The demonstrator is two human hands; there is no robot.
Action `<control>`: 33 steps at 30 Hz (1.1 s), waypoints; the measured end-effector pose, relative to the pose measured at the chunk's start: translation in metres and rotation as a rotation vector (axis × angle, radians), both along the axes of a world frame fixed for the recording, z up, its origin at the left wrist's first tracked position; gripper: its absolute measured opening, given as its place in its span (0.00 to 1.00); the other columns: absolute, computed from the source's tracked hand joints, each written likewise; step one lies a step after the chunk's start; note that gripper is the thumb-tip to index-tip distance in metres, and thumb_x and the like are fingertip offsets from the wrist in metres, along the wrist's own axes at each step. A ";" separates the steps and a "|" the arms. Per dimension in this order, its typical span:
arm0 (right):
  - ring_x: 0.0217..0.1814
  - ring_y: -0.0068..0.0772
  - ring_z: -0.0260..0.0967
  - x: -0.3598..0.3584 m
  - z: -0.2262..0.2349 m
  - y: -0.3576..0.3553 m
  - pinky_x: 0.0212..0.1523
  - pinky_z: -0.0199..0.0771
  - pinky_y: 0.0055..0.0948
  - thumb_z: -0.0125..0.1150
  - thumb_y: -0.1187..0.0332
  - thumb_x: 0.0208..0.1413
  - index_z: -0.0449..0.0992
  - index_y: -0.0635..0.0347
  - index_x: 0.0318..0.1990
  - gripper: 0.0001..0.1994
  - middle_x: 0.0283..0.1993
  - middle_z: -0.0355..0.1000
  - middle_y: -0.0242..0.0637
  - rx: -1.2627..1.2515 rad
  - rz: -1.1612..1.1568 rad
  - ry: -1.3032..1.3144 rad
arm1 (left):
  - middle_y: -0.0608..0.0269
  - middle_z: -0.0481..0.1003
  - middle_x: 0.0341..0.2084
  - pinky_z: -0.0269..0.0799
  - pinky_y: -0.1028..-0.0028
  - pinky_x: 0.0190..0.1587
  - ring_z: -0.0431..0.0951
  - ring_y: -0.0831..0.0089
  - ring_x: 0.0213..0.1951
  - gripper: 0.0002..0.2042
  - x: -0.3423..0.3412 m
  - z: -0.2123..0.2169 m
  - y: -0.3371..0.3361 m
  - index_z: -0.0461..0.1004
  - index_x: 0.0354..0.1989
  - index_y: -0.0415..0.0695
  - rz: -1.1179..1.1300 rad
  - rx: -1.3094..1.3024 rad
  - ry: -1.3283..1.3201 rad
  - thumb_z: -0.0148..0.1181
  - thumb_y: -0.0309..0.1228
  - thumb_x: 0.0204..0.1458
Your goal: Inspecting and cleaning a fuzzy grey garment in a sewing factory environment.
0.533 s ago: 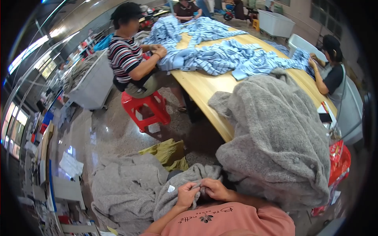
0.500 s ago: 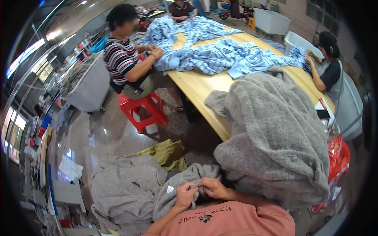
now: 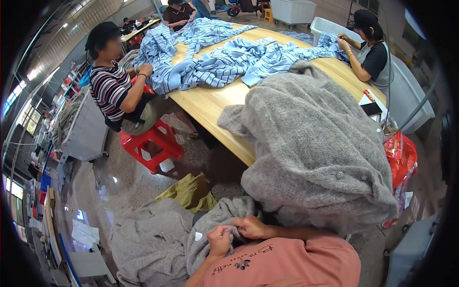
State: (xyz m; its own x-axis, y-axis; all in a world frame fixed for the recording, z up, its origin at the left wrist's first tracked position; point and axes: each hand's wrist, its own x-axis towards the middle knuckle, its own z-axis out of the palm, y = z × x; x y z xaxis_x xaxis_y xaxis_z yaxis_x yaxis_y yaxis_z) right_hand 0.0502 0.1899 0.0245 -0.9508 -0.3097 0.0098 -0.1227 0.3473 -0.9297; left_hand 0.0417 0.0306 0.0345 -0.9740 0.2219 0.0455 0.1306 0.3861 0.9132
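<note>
Two hands at work, both yours, low centre near your chest. Your left hand (image 3: 220, 240) and right hand (image 3: 252, 227) sit close together, nearly touching, w/ fingers curled and pinching a fold of the grey knit garment (image 3: 210, 234) between them; thumbs pressed down on the fabric. Exact fingertip contact is hidden in the folds.

The garment is a fuzzy, loose-knit grey piece, soft and bulky, draped over your lap and hanging down to the left. A small white tag (image 3: 198, 236) shows on it just left of your left hand.

A much bigger heap of the same grey knit (image 3: 315, 148) lies on the near end of the wooden table (image 3: 205, 103), right in front of you, spilling over the edge; two small buttons (image 3: 340, 175) show on its right side. Another grey pile (image 3: 148, 239) lies on the floor at left, w/ an olive-yellow bag (image 3: 189, 191) just beyond it.

Far side: blue striped fabric (image 3: 224, 57) spread over the table. A person in a striped shirt (image 3: 112, 88) sits at left on a red stool (image 3: 150, 143); another person in dark top (image 3: 373, 57) sits at right. Red bag (image 3: 401, 155) hangs right of table.
</note>
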 end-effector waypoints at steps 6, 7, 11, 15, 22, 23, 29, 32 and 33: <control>0.23 0.47 0.64 -0.001 -0.002 -0.006 0.20 0.62 0.38 0.49 0.73 0.38 0.63 0.59 0.23 0.03 0.21 0.64 0.42 0.172 -0.146 0.407 | 0.61 0.72 0.16 0.64 0.77 0.24 0.67 0.81 0.20 0.02 -0.005 0.003 0.012 0.71 0.23 0.37 0.128 0.043 -0.115 0.55 0.20 0.39; 0.22 0.46 0.63 -0.002 -0.002 -0.008 0.19 0.62 0.37 0.49 0.74 0.37 0.62 0.59 0.21 0.03 0.19 0.62 0.41 0.154 -0.149 0.405 | 0.61 0.71 0.15 0.64 0.77 0.24 0.67 0.80 0.20 0.02 -0.005 -0.002 0.011 0.71 0.23 0.37 0.173 0.103 -0.145 0.55 0.20 0.38; 0.20 0.45 0.63 0.001 -0.008 -0.011 0.19 0.61 0.37 0.48 0.75 0.37 0.61 0.60 0.19 0.03 0.18 0.61 0.41 0.102 -0.166 0.379 | 0.61 0.71 0.15 0.65 0.77 0.26 0.68 0.79 0.20 0.02 -0.002 -0.018 0.008 0.71 0.22 0.37 0.216 0.080 -0.084 0.55 0.21 0.38; 0.21 0.47 0.63 -0.001 -0.011 -0.008 0.19 0.61 0.38 0.49 0.74 0.37 0.62 0.60 0.20 0.03 0.19 0.63 0.42 0.120 -0.200 0.284 | 0.61 0.71 0.16 0.65 0.77 0.26 0.68 0.78 0.21 0.02 -0.002 -0.013 0.019 0.71 0.23 0.36 0.212 0.049 -0.072 0.53 0.21 0.39; 0.23 0.50 0.65 -0.014 -0.022 -0.023 0.22 0.61 0.42 0.50 0.68 0.37 0.64 0.59 0.20 0.05 0.18 0.66 0.44 0.044 -0.234 0.159 | 0.61 0.71 0.17 0.65 0.78 0.26 0.68 0.78 0.21 0.03 -0.003 -0.001 0.017 0.70 0.24 0.36 0.274 0.069 0.013 0.51 0.20 0.40; 0.22 0.49 0.64 -0.014 -0.021 -0.021 0.21 0.61 0.40 0.51 0.70 0.37 0.63 0.60 0.20 0.05 0.18 0.65 0.44 0.053 -0.220 0.182 | 0.61 0.71 0.17 0.65 0.78 0.26 0.68 0.79 0.21 0.03 -0.001 -0.002 0.017 0.70 0.24 0.36 0.261 0.056 0.034 0.50 0.20 0.40; 0.21 0.50 0.64 -0.004 0.001 -0.012 0.21 0.62 0.40 0.51 0.72 0.37 0.62 0.61 0.21 0.05 0.19 0.64 0.44 0.107 -0.261 0.362 | 0.57 0.71 0.17 0.65 0.76 0.26 0.68 0.76 0.21 0.05 0.000 0.002 0.013 0.70 0.25 0.35 0.179 -0.039 0.093 0.50 0.19 0.38; 0.23 0.51 0.64 -0.004 0.017 -0.005 0.23 0.62 0.42 0.51 0.71 0.39 0.62 0.61 0.21 0.05 0.20 0.64 0.45 0.036 -0.220 0.310 | 0.56 0.71 0.18 0.65 0.74 0.27 0.69 0.72 0.21 0.07 -0.005 0.011 -0.011 0.71 0.26 0.35 0.146 -0.068 0.069 0.48 0.19 0.36; 0.23 0.51 0.64 -0.005 0.021 -0.003 0.23 0.62 0.42 0.51 0.71 0.39 0.62 0.61 0.21 0.05 0.20 0.64 0.45 -0.013 -0.194 0.280 | 0.56 0.71 0.19 0.65 0.75 0.27 0.70 0.72 0.22 0.08 -0.007 0.015 -0.026 0.71 0.26 0.35 0.111 -0.183 0.121 0.48 0.19 0.36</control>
State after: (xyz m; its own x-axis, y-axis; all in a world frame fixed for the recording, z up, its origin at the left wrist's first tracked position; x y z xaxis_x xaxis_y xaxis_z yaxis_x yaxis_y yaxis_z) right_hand 0.0449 0.1872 0.0457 -0.9519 -0.1214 0.2815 -0.3066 0.3772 -0.8739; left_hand 0.0345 0.0051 0.0500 -0.9828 0.1287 0.1324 0.1823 0.5618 0.8069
